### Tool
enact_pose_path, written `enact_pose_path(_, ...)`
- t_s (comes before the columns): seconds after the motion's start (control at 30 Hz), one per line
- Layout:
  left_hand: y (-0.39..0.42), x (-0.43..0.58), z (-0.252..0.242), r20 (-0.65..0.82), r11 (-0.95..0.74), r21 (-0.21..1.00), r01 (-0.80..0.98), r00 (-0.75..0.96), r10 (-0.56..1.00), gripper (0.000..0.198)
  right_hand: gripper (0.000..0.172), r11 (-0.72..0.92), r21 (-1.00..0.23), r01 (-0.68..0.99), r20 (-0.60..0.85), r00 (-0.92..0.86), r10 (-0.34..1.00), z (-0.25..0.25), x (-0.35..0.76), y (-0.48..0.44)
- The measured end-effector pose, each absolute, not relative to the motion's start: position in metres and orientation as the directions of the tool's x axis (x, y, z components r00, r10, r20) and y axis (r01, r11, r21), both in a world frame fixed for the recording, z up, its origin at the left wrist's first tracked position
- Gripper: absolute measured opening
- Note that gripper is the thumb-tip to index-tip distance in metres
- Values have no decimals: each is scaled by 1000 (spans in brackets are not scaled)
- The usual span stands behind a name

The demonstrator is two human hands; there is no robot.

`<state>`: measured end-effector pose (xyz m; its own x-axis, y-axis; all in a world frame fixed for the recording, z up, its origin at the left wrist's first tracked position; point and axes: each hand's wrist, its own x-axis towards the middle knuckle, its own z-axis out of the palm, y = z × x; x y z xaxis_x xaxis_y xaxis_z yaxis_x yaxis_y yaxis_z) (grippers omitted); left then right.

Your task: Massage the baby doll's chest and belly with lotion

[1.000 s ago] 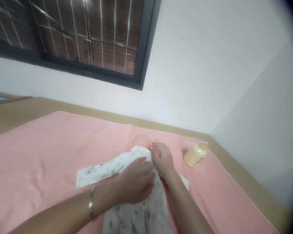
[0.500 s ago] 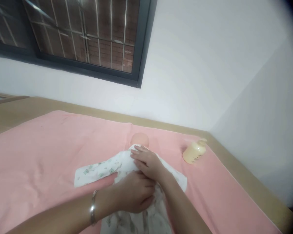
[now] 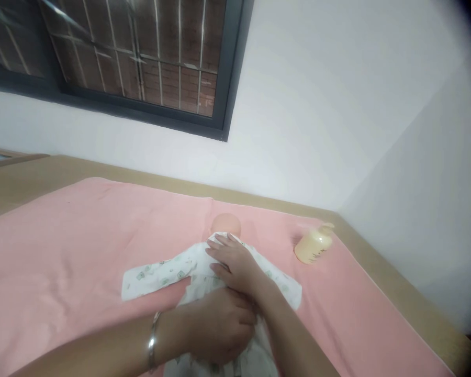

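A baby doll lies on the pink cloth, its smooth bald head (image 3: 226, 224) pointing away from me. White clothes with a small green print (image 3: 159, 277) cover its body, both sleeves spread out to the sides. My right hand (image 3: 235, 262) rests flat on the upper chest near the collar, fingers apart. Just below it, partly under the right wrist, my left hand (image 3: 222, 327) is closed in a curl over the front of the clothes. Whatever its fingers grip is hidden. A silver bracelet (image 3: 152, 343) circles the left wrist.
A pale yellow pump bottle (image 3: 313, 246) stands on the pink cloth (image 3: 90, 230) right of the doll. Beyond the cloth runs a tan surface edge (image 3: 168, 183) against a white wall (image 3: 298, 104). A dark-framed window (image 3: 223, 104) with bars is above.
My left hand has slid down the front of the clothes, towards me. The right hand stays on the chest, its fingers slightly more spread. The bottle has not moved.
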<state>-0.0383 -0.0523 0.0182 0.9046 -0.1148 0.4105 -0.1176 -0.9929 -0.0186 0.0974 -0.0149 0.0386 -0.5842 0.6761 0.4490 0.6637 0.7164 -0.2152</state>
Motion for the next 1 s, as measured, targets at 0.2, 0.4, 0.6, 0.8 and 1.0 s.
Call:
enact_pose_path(0.2,-52,-39,18,417,-994,12,-106,904,-91,12,35,688,-221,692,514,-517,685,38,95,-16)
enact_pose_path(0.4,-53,-39,21,409,-993,21,-113,908,-94,11,32,693,-183,697,515,-533,672,36,94,-15)
enact_pose_path(0.6,-53,-39,17,419,-993,26,-114,903,-93,10,29,696,-165,699,512,-542,666,34,92,-14)
enact_pose_path(0.8,-53,-40,20,407,-993,23,-113,908,-94,10,30,711,-182,679,501,-558,661,38,92,-17)
enact_pose_path(1.0,-53,-40,19,414,-994,23,-103,906,-84,10,34,678,-207,706,542,-494,680,37,95,-16)
